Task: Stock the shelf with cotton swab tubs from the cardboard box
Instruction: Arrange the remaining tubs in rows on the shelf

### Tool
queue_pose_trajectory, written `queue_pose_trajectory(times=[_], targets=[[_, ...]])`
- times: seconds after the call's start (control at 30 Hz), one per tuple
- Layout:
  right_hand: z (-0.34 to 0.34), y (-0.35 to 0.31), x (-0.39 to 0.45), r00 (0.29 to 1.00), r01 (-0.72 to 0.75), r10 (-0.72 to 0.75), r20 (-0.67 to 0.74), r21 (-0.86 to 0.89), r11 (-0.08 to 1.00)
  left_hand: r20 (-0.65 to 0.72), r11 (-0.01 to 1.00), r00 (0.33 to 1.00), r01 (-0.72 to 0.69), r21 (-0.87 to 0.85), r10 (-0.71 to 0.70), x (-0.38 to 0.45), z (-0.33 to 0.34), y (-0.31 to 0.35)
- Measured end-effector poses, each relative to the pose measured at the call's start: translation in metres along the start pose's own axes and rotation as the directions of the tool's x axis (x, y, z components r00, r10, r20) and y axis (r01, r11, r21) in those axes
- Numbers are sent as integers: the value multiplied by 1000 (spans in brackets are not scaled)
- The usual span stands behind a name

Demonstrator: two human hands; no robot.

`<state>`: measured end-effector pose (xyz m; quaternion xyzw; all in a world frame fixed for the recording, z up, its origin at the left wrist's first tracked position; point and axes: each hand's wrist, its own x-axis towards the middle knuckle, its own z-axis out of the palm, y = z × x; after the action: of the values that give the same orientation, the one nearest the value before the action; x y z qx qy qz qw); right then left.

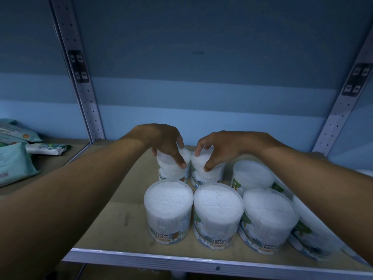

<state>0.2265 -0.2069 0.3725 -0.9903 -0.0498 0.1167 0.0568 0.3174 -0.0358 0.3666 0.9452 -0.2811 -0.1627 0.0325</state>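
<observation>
Reading "COTTON BUDS" on the printed bands of the clear round plastic tubs packed with white cotton swabs, clearest on the front-left tub (168, 211), the front-middle tub (218, 215) and the front-right tub (269, 219); smaller print below the words too blurred to make out. Standing upright, every one, long axis vertical, lids facing up, labels facing the front edge. Sitting in two rows on the tan board of the white-edged metal shelf (113, 229). Standing at the back, touching side by side, a back-left tub (171, 170) and a back-middle tub (210, 172), with a back-right tub (252, 174) just beside them. Lying partly hidden behind the right forearm, one more tub (314, 235) at the far right.

Reaching in from above, left hand (163, 142) curling fingers and thumb round the lid of the back-left tub, gripping it. Doing likewise, right hand (220, 147) clamping curled fingers and thumb on the lid of the back-middle tub. Nearly meeting, the two thumbs, between the two lids.

Lying on the neighbouring shelf at far left, soft teal and white packets (14, 158), print unreadable. Rising at either side, perforated grey metal uprights (80, 81), against a blue back panel (201, 57).
</observation>
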Motion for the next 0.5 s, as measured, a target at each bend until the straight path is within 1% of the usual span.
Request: queue_pose_trajectory(times=[0.5], targets=[[5, -12, -29, 999, -36, 37, 36, -9, 999, 1, 999, 1000, 13, 53, -13, -21, 6, 10]])
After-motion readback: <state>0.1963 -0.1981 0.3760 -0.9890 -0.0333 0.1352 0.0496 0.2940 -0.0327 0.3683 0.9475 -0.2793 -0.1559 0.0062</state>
